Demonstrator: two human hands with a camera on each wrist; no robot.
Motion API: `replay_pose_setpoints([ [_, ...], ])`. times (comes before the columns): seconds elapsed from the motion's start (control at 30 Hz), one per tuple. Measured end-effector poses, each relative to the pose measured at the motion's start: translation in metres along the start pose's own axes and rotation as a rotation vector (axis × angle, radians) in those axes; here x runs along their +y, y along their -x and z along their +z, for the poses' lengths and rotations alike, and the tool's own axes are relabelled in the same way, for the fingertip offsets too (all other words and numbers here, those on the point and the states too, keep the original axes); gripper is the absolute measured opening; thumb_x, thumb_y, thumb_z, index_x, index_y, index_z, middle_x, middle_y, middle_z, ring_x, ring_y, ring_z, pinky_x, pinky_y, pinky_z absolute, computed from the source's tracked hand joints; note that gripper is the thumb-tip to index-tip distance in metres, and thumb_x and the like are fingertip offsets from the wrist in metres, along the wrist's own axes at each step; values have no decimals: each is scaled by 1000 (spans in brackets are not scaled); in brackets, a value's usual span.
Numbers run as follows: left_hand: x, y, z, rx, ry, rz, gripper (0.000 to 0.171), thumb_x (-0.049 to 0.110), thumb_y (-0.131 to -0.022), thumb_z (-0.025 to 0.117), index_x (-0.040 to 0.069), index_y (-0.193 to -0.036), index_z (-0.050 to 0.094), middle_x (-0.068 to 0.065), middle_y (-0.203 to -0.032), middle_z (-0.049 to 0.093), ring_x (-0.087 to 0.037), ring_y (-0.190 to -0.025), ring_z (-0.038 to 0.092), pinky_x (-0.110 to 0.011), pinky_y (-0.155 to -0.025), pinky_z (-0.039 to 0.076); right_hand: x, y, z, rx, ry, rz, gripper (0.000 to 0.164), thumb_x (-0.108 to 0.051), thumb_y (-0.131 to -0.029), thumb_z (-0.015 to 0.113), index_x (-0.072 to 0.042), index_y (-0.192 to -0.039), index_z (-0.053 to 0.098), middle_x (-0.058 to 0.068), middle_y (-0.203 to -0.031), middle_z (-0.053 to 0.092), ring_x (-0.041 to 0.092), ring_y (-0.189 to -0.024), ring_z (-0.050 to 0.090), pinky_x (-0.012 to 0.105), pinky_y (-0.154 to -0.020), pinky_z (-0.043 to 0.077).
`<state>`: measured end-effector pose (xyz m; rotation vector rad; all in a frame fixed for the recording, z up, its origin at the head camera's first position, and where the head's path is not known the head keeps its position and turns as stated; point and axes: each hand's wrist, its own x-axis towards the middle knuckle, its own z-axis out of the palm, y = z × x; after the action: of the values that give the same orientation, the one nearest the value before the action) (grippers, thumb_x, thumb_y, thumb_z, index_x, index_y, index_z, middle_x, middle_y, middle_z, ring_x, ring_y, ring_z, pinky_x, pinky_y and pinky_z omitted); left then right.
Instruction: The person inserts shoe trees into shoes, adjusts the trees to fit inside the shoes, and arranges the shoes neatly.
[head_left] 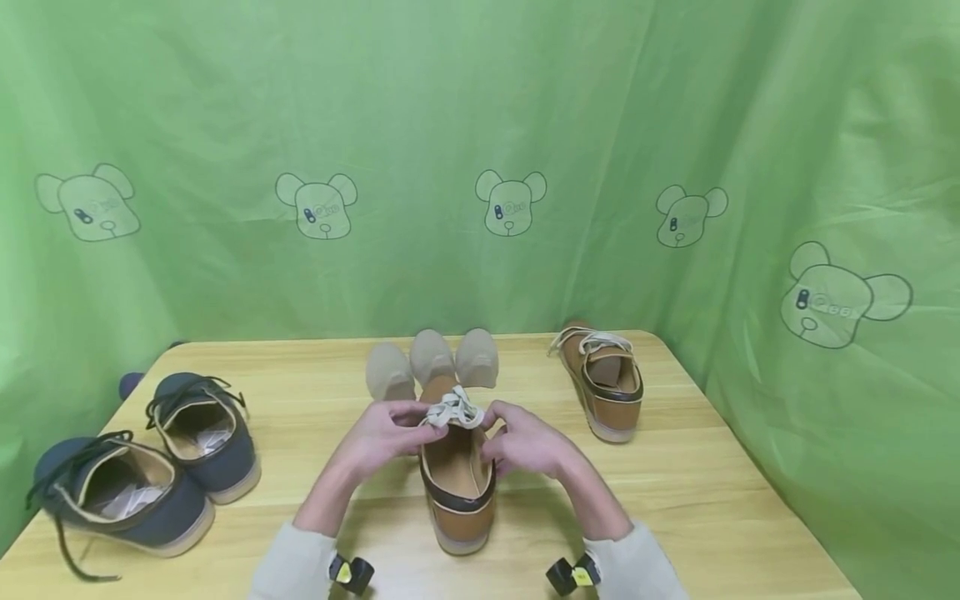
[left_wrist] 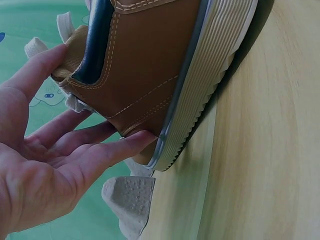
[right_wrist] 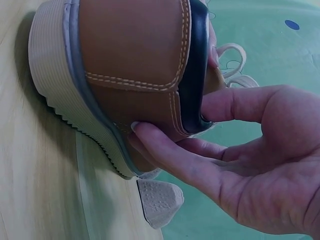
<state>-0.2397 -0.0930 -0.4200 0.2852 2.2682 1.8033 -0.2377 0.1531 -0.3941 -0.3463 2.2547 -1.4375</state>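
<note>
A brown leather shoe (head_left: 462, 527) with a dark collar stands on the table, its heel toward me. Its pale laces (head_left: 454, 407) are tied over the tongue. My left hand (head_left: 382, 437) grips the shoe's left side near the front; in the left wrist view the thumb lies at the tongue (left_wrist: 75, 52) and the fingers reach along the outer side. From the right, my right hand (head_left: 525, 442) pinches the shoe's side; in the right wrist view its thumb goes inside the collar (right_wrist: 194, 70) and the fingers press the outside. The toe is partly hidden behind the laces.
Grey moulded shoe inserts (head_left: 476, 358) lie beyond the toe. Another brown shoe (head_left: 618, 410), laces loose, stands at the back right with something brownish inside. Two navy shoes with dark laces, one nearer (head_left: 161, 521) and one farther (head_left: 217, 467), stand on the left. Green curtains surround the table (head_left: 697, 517).
</note>
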Motion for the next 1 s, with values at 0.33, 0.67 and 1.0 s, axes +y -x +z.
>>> replay_pose_setpoints([
  [0.33,-2,1,-3,-17,8,1,60,35,-81,85,5,-130,66,-14,-125,71,-26,-109,70,-36,-83,62,-3,0,-14,-86,-1,-26,47,-7,-86,72,9,-125,52,20,-97,74,26,-78,72,47,-77,63],
  [0.67,-1,1,-3,-33,1,12,59,35,-82,84,4,-130,66,-14,-124,72,-24,-106,71,-35,-82,62,-13,-5,-28,-31,97,-39,58,-14,-87,71,6,-138,51,13,-101,72,34,-92,72,40,-86,61],
  [1.0,-1,0,-1,-26,2,5,60,35,-82,84,5,-130,66,-14,-124,72,-24,-105,71,-36,-82,62,-14,-22,-29,211,13,-41,57,-19,-94,69,0,-144,50,21,-113,71,23,-92,71,41,-92,59],
])
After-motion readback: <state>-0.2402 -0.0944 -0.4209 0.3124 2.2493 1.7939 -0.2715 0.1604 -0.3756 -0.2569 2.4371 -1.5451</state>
